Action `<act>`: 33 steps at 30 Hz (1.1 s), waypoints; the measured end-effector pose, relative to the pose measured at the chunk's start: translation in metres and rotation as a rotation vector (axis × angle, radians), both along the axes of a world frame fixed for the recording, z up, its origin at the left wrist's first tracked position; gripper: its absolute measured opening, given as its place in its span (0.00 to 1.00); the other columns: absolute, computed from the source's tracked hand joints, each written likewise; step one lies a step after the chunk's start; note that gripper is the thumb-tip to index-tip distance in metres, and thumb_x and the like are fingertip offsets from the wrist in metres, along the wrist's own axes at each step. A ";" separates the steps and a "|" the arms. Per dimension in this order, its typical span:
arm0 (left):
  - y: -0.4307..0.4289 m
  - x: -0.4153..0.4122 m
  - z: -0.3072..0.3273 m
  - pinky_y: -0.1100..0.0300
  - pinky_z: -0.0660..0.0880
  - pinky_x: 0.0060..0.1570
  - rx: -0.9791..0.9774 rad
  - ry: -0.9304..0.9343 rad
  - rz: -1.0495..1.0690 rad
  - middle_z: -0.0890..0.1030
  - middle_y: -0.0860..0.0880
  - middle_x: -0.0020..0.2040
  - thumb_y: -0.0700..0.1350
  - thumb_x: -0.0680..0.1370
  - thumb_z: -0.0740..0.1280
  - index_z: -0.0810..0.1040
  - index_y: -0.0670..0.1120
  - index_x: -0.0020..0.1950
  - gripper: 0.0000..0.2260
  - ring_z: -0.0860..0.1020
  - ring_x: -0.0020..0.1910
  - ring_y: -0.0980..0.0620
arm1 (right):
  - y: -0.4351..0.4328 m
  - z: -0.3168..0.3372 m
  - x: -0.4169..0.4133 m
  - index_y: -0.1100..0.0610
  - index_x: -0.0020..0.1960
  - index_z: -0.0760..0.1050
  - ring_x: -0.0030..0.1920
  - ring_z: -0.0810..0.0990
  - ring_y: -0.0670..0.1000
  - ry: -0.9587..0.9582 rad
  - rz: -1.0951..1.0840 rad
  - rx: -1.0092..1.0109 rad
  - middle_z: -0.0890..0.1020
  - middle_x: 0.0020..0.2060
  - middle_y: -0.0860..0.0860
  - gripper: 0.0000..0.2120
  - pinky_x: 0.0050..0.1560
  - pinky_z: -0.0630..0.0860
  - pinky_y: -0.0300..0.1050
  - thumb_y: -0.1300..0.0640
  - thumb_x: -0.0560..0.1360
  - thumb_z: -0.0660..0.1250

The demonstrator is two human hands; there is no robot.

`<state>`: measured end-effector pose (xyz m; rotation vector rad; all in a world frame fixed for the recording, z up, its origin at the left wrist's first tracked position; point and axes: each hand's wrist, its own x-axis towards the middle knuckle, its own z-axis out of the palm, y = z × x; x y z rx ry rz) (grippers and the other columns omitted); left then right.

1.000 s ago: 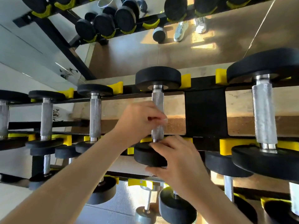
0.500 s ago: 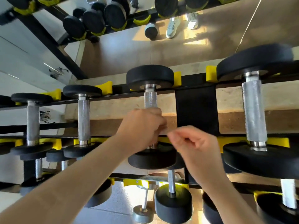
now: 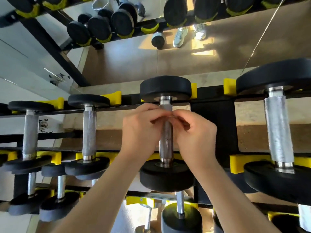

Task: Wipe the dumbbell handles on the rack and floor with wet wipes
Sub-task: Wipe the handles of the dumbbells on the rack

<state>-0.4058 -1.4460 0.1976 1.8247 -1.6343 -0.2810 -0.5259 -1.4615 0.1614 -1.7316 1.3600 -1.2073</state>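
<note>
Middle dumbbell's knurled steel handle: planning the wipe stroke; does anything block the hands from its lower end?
Nothing visible. The left hand and right hand pinch a pale wipe near the top of the knurled steel handle; below, it runs bare to the black weight disc.

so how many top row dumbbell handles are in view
4: far-left handle, second handle, centre handle between left hand and right hand, thick right handle. Another may be cut off at the left edge.
</note>
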 end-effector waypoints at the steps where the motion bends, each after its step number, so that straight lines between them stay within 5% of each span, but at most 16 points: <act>1: -0.007 -0.002 -0.001 0.76 0.71 0.46 -0.033 0.009 0.046 0.82 0.54 0.46 0.38 0.73 0.70 0.86 0.47 0.48 0.08 0.77 0.47 0.60 | -0.009 0.001 0.005 0.58 0.50 0.83 0.41 0.82 0.46 -0.014 -0.037 -0.026 0.85 0.41 0.50 0.06 0.45 0.78 0.37 0.63 0.75 0.69; 7: -0.007 0.003 -0.005 0.78 0.68 0.44 -0.059 -0.066 0.025 0.83 0.51 0.44 0.38 0.73 0.71 0.86 0.46 0.46 0.06 0.76 0.43 0.61 | -0.008 0.002 0.007 0.58 0.45 0.82 0.38 0.80 0.45 0.040 -0.050 -0.024 0.83 0.38 0.49 0.03 0.40 0.77 0.38 0.63 0.74 0.70; 13: 0.047 0.011 0.008 0.78 0.68 0.41 0.395 -0.066 -0.210 0.77 0.66 0.34 0.40 0.72 0.74 0.85 0.54 0.41 0.08 0.76 0.38 0.63 | 0.044 0.012 -0.033 0.48 0.43 0.84 0.39 0.81 0.41 0.251 0.295 0.327 0.84 0.36 0.41 0.05 0.38 0.77 0.33 0.58 0.72 0.74; 16: 0.048 0.007 0.015 0.78 0.70 0.42 0.556 0.099 -0.116 0.77 0.68 0.33 0.43 0.72 0.75 0.81 0.61 0.36 0.12 0.76 0.40 0.71 | 0.029 0.014 -0.036 0.48 0.42 0.83 0.41 0.80 0.37 0.185 0.353 0.474 0.82 0.35 0.40 0.03 0.40 0.77 0.32 0.56 0.71 0.75; 20: 0.041 0.002 0.012 0.78 0.71 0.39 0.412 0.246 0.096 0.79 0.63 0.33 0.38 0.72 0.74 0.79 0.59 0.36 0.15 0.78 0.39 0.69 | 0.029 0.020 -0.020 0.52 0.43 0.82 0.40 0.80 0.42 0.128 0.237 0.279 0.81 0.38 0.43 0.05 0.43 0.77 0.34 0.61 0.72 0.73; 24: 0.054 0.007 0.009 0.74 0.74 0.41 0.601 0.246 0.071 0.79 0.63 0.35 0.37 0.73 0.73 0.79 0.58 0.37 0.14 0.78 0.38 0.68 | 0.021 0.035 -0.028 0.44 0.47 0.81 0.43 0.78 0.40 0.360 0.600 0.471 0.80 0.40 0.40 0.06 0.43 0.76 0.35 0.54 0.73 0.72; 27: 0.059 0.019 0.009 0.60 0.80 0.48 0.654 0.389 0.080 0.83 0.59 0.39 0.40 0.72 0.74 0.81 0.57 0.40 0.11 0.81 0.42 0.62 | 0.011 0.044 -0.020 0.43 0.55 0.79 0.45 0.76 0.42 0.633 0.717 0.336 0.79 0.44 0.41 0.09 0.44 0.72 0.37 0.51 0.74 0.71; 30: 0.069 0.025 0.012 0.66 0.78 0.47 0.622 0.374 0.114 0.82 0.61 0.46 0.39 0.77 0.68 0.80 0.57 0.50 0.12 0.79 0.48 0.63 | 0.013 0.047 -0.005 0.45 0.58 0.78 0.51 0.78 0.49 0.787 0.843 0.099 0.79 0.50 0.46 0.11 0.51 0.76 0.44 0.54 0.78 0.65; 33: 0.089 0.017 0.016 0.75 0.71 0.45 0.551 0.352 0.130 0.80 0.62 0.50 0.41 0.80 0.62 0.78 0.56 0.57 0.12 0.77 0.49 0.64 | -0.004 0.050 -0.002 0.53 0.48 0.81 0.40 0.81 0.54 0.914 0.874 -0.074 0.79 0.42 0.49 0.05 0.37 0.79 0.51 0.58 0.75 0.66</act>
